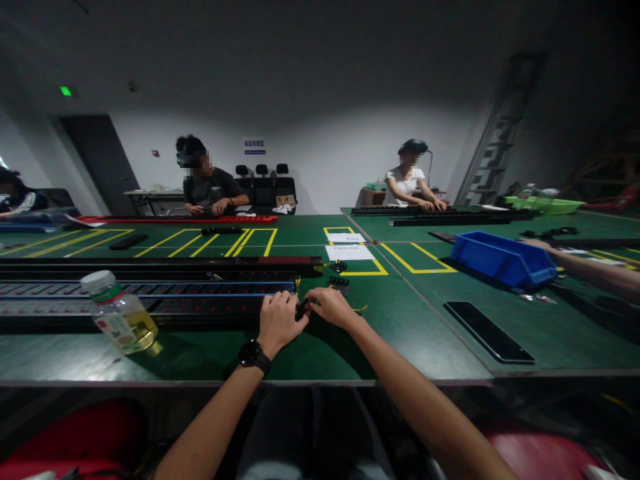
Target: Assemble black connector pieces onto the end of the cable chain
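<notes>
A long black rail point(215, 306) with small red dots along it lies on the green table, its right end under my hands. My left hand point(280, 321), with a black watch on the wrist, is closed over that end. Close beside it, my right hand point(331, 307) has its fingers pinched at a small black end piece point(301, 309), mostly hidden by the fingers. Just beyond the hands lie a black slotted end part point(340, 285) and another small black part point(339, 266). Some yellow wire point(360, 309) sticks out right of my right hand.
A drink bottle point(120, 313) stands in front of the rails at left. To the right are a phone point(489, 332), a blue bin point(503, 260) and a co-worker's arm point(590, 270). Paper labels point(349, 253) lie ahead. Two people work across the table.
</notes>
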Demonstrator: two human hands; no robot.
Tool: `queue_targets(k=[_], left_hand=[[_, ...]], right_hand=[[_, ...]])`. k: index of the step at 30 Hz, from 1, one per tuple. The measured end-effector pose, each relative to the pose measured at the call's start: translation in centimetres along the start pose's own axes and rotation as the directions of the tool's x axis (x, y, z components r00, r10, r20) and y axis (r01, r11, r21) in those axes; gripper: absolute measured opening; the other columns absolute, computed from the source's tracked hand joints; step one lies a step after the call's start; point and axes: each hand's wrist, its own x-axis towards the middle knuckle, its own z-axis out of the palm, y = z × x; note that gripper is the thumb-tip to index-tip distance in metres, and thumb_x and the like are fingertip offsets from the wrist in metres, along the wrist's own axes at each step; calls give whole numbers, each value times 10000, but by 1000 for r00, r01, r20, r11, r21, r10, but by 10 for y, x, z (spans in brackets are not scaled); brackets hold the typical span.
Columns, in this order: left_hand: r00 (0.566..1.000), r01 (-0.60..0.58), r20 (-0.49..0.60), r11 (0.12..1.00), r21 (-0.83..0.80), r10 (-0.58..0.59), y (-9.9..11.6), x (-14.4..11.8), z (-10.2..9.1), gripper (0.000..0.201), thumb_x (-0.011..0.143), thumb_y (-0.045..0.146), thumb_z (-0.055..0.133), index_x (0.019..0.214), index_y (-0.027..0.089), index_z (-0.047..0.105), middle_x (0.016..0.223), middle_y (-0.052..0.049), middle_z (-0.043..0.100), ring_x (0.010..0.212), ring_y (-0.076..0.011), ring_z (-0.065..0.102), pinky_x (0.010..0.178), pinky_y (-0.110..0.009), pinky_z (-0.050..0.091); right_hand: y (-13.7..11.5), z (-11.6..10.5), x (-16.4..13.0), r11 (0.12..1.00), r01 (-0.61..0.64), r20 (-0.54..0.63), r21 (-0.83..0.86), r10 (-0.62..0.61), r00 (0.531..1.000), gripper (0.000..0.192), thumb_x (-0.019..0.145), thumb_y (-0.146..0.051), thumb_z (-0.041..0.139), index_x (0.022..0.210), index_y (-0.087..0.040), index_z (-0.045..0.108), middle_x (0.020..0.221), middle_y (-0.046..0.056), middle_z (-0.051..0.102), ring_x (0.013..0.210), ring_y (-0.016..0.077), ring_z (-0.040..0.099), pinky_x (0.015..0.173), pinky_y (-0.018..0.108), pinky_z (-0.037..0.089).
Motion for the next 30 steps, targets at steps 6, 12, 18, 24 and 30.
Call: queue_targets(k=[6,12,18,24,30], left_hand=[[1000,-5,7,1000,5,5,0,-1,-2,264,885,460,654,938,202,668,966,-93,679,986,-288,596,845,-442,356],[1000,-3,-2,1000,17,3,1,0,-2,239,944,414,564,931,199,667,956,-86,678,974,-276,597,844,-448,362],[1000,8,-1,1000,13,-8,2,0,-3,243,961,398,541,945,198,678,969,-97,690,978,-274,594,849,-446,367],[1000,14,-10,1000,-7,-14,2,0,-3,230,962,379,537,936,201,682,956,-94,687,964,-273,590,847,-447,368],[1000,16,-11,1000,-12,-16,2,0,-3,187,936,351,565,922,202,676,955,-92,676,964,-271,591,846,-441,373]], right_hand=[[-2,-4,-1,1000,-19,10,20,19,1000,196,950,-216,644,1104,-252,761,1014,39,773,944,191,702,776,240,448],[-1,-4,-1,999,-30,25,15,29,999,250,928,-192,647,1140,-265,756,1015,32,777,961,195,708,810,244,460],[4,-9,-1,998,-58,27,33,57,998,230,925,-278,696,1145,-280,762,944,11,781,905,196,717,742,241,435],[9,-19,-1,994,-106,-76,-16,105,992,321,1040,-436,537,973,-230,774,835,42,761,782,183,691,653,249,350],[4,-18,0,992,-126,-120,-6,125,985,465,1104,-402,367,919,-216,751,755,39,734,708,163,662,637,247,315]])
